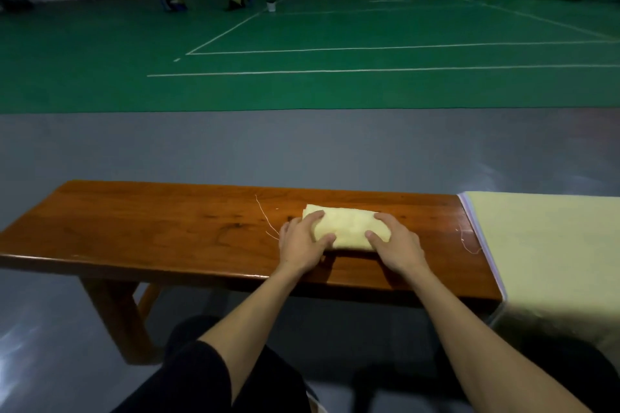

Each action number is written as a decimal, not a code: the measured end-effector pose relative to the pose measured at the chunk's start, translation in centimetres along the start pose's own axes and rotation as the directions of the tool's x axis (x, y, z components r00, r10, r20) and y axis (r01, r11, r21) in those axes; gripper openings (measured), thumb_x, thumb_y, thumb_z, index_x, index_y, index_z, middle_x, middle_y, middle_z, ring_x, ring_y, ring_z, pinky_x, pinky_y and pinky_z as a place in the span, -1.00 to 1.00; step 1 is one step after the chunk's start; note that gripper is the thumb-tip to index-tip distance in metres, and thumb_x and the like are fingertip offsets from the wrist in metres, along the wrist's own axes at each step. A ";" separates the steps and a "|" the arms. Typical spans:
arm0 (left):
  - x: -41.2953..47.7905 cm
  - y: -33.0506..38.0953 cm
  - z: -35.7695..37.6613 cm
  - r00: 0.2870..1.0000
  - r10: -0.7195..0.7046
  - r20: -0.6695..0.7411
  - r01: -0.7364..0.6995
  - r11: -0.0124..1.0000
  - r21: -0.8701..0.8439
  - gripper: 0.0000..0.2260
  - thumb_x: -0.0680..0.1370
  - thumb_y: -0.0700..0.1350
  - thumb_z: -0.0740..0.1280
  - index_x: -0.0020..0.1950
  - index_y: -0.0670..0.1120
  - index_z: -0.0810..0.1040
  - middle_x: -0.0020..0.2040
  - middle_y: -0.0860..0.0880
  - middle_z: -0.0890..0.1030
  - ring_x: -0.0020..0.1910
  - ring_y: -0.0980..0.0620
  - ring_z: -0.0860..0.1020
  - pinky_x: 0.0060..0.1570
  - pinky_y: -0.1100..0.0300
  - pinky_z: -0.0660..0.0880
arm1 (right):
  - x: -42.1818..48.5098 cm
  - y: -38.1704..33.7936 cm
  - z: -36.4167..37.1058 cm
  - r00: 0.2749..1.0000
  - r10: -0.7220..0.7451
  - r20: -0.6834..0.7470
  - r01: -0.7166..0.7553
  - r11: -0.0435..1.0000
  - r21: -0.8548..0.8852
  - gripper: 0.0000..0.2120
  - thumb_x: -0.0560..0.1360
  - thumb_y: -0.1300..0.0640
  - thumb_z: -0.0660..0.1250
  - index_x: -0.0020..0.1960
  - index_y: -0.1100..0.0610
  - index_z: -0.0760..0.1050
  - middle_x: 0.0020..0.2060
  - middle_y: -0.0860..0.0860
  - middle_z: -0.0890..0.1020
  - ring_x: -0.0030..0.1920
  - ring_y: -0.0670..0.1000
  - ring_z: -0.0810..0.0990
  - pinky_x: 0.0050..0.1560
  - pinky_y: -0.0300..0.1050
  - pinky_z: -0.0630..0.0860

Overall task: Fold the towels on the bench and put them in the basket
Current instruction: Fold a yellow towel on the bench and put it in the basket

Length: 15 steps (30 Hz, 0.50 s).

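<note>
The left hand (302, 243) and the right hand (396, 245) hold the folded towel (349, 228) on the brown surface (167, 228). Their fingers (315, 216) curl round its two ends.

The folded towel (347, 228) is pale yellow, made into a small thick packet w/ its long side along the bench (151, 228). It lies flat on the reddish-brown wood top, right of the middle. A second towel (543, 251), same pale yellow, lies spread flat over the right end of the bench & hangs down at the front corner.
</note>
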<state>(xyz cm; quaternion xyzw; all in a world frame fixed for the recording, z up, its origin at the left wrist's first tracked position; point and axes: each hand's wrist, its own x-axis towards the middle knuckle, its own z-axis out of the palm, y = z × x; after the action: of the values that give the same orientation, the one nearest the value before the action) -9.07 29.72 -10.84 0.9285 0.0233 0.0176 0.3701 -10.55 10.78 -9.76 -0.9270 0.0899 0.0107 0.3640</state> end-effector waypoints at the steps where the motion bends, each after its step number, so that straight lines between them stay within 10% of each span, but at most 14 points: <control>1: -0.3 0.2 -0.3 1.000 -0.015 -0.019 0.014 0.999 -0.052 -0.48 0.49 0.08 0.40 0.43 0.11 0.36 0.35 -0.03 0.42 0.39 -0.09 0.30 0.39 -0.08 0.29 | -0.3 -0.1 0.0 1.000 -0.020 -0.017 0.020 0.999 0.039 -0.55 0.54 -0.06 0.31 0.41 -0.06 0.34 0.33 0.03 0.49 0.34 0.15 0.40 0.31 0.17 0.40; 15: -4.9 -2.5 -6.1 0.978 -0.123 -0.169 0.023 0.868 -0.497 -0.49 0.46 -0.17 0.46 0.37 0.10 0.44 0.22 0.09 0.36 0.24 0.07 0.39 0.24 0.06 0.49 | -1.4 -3.9 2.0 0.984 -0.175 -0.041 0.177 0.897 0.406 -0.53 0.33 0.12 0.56 0.14 -0.21 0.50 0.23 -0.04 0.50 0.18 0.04 0.51 0.04 0.10 0.61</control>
<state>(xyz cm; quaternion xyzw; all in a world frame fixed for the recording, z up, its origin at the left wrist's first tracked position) -14.36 35.46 -8.18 0.7958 0.0895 0.0997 0.5905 -11.20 15.16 -8.53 -0.8350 0.0066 -0.0427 0.5485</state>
